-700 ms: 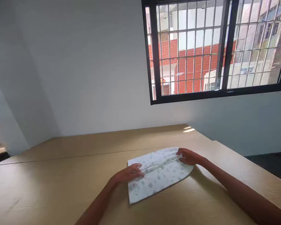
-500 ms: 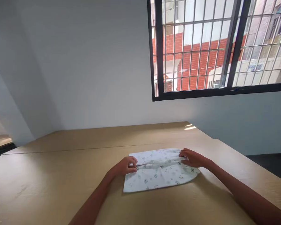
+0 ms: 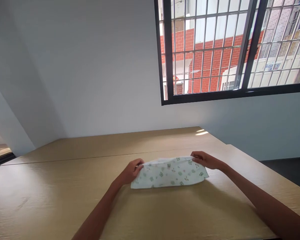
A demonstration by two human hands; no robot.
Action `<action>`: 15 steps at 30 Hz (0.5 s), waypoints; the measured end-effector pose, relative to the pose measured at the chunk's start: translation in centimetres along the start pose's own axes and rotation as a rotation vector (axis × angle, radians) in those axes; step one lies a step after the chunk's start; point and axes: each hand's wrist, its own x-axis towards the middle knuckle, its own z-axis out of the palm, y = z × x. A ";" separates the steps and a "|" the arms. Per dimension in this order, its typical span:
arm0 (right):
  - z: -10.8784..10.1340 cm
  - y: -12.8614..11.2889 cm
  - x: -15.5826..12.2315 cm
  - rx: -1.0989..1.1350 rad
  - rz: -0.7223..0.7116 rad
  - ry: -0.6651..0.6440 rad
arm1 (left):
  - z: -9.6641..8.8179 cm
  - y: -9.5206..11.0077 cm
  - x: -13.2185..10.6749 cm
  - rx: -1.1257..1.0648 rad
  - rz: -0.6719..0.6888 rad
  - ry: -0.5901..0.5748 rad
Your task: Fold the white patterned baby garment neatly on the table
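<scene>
A white cloth (image 3: 168, 173) printed with small green and grey figures hangs between my two hands over the wooden table. Its upper edge is bunched into a fold, and its near side drops down toward the tabletop. My left hand (image 3: 133, 170) pinches the upper left corner between thumb and fingers. At the upper right, my right hand (image 3: 205, 159) is closed on the same edge. Whether the cloth is a garment cannot be made out. Its far side is hidden behind the raised fold.
The pale wooden table (image 3: 65, 193) spreads wide around the cloth, with a seam running across it behind my hands. A grey-white wall (image 3: 110, 73) rises at its far edge. To the upper right is a black-framed window (image 3: 202, 97) with metal bars.
Both hands have pinched the middle of the cloth and lifted it off the table. What lay flat now hangs from the raised fold, its near edge drawn farther away from me.
</scene>
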 end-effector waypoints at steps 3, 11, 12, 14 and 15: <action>-0.9 -1.0 0.0 0.127 0.009 0.046 | -1.9 0.2 -0.2 -0.093 -0.026 0.007; 1.4 1.5 0.1 -0.028 0.081 0.008 | -1.4 -1.7 -0.7 0.081 -0.047 0.024; 1.8 1.7 0.2 -0.050 0.087 0.007 | -1.0 -1.4 -0.6 0.095 -0.033 0.025; 2.1 1.5 0.2 -0.068 0.089 -0.021 | 0.0 -0.5 -0.4 0.091 0.005 -0.016; 2.2 1.2 0.1 -0.064 0.085 -0.060 | 0.7 0.1 -0.4 0.081 0.025 -0.053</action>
